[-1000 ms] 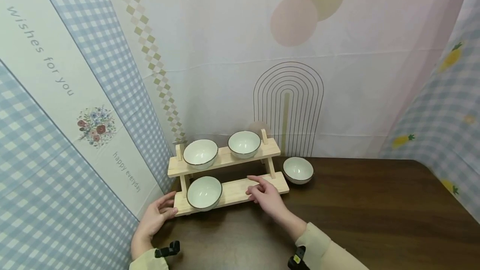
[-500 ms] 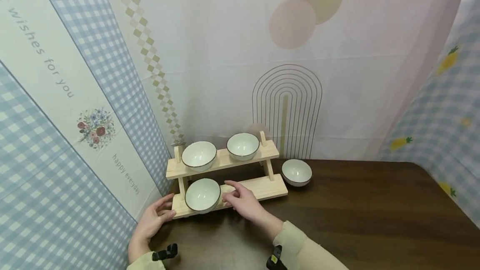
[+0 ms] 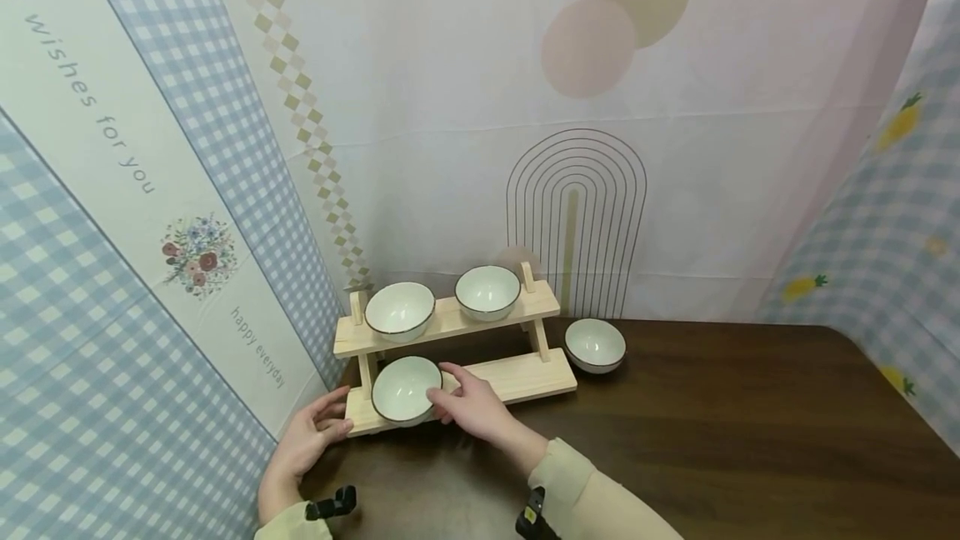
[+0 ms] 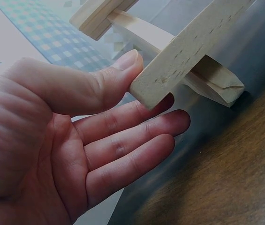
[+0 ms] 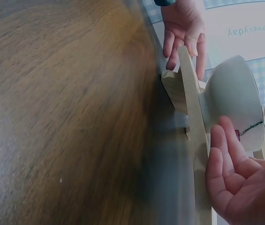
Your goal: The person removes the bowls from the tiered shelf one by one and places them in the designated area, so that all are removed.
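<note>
A two-tier wooden shelf point(image 3: 517, 377) stands on the table. My left hand point(image 3: 303, 440) grips the left end of its lower board; in the left wrist view the thumb point(image 4: 123, 65) presses the board's end and the other fingers extend beneath it. On the lower board sits a white bowl point(image 3: 405, 386) with a dark rim. My right hand point(image 3: 476, 407) pinches this bowl's right side, thumb over the rim and fingers along the outer wall point(image 5: 230, 103). Two similar bowls, a left one point(image 3: 400, 311) and a right one point(image 3: 487, 290), rest on the upper board.
Another white bowl point(image 3: 595, 346) stands on the dark wooden table point(image 3: 735, 415), just right of the shelf. A pale printed cloth point(image 3: 435, 190) hangs behind, and a blue checked cloth point(image 3: 97, 290) closes in the left side.
My right hand has moved left along the lower board and taken hold of the lower bowl's rim. The left hand stays at the shelf's end.
</note>
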A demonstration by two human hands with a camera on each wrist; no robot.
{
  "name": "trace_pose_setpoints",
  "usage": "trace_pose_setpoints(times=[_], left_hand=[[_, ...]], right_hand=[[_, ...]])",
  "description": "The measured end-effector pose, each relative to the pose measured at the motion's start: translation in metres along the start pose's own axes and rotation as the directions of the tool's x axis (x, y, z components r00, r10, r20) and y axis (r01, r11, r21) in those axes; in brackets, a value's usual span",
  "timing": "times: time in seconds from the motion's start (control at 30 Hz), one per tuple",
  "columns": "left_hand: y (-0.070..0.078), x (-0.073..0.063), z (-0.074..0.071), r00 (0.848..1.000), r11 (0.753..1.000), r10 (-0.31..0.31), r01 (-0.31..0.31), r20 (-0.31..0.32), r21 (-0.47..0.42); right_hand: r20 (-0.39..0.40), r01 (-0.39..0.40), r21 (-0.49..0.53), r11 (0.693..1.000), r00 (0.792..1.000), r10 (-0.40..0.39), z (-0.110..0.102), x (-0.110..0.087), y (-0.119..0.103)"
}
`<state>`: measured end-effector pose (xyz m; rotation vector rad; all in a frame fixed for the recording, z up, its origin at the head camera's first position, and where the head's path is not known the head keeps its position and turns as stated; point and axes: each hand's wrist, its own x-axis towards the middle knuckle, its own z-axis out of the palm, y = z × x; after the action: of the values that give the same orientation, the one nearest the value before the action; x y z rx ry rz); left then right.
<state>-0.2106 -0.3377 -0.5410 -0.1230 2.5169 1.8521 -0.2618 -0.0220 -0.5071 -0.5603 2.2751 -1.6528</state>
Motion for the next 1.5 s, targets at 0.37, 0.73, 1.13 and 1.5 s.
trace_pose_setpoints(times=[0.37, 0.73, 1.13, 1.5], left_hand=[[-0.001, 0.000, 0.001, 1.000, 1.000, -0.010, 0.010, -0.011, 0.007], [-0.003, 0.000, 0.001, 1.000, 1.000, -0.003, 0.003, -0.012, 0.005], [-0.001, 0.002, 0.001, 1.000, 0.999, -0.008, 0.009, -0.027, 0.035], [-0.004, 0.002, 0.002, 1.000, 1.000, -0.004, 0.005, -0.015, 0.023]], right_hand=[[0.006, -0.016, 0.020, 1.000, 1.000, 0.016, 0.004, 0.000, -0.005], [-0.002, -0.038, 0.120, 0.992, 0.999, 0.038, 0.010, 0.003, -0.003], [-0.003, -0.061, 0.113, 0.992, 0.998, 0.062, 0.010, 0.001, -0.006], [-0.017, -0.051, 0.157, 0.986, 0.998, 0.054, 0.011, -0.002, -0.008]])
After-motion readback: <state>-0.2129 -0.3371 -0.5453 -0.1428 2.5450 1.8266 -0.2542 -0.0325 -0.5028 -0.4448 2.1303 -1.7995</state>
